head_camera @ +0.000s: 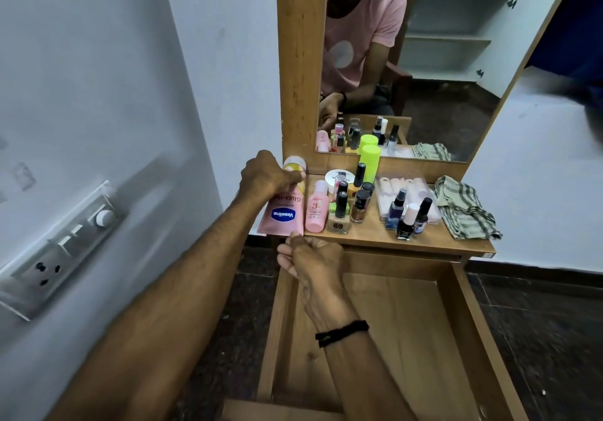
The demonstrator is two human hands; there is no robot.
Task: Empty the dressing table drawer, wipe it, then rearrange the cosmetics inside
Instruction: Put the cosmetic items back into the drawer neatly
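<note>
A pink Vaseline tube lies at the left end of the dressing table top, cap toward the mirror. My left hand grips its cap end. My right hand is at the tube's lower edge, fingers curled with the thumb touching it. Below, the wooden drawer is pulled out and shows a bare bottom. On the top stand a small pink bottle, several nail polish bottles, a white jar, a neon green can and a clear plastic box.
A striped cloth lies crumpled at the right end of the top. The mirror behind reflects a person in a pink shirt. A switch and socket panel sits on the left wall. Dark floor surrounds the table.
</note>
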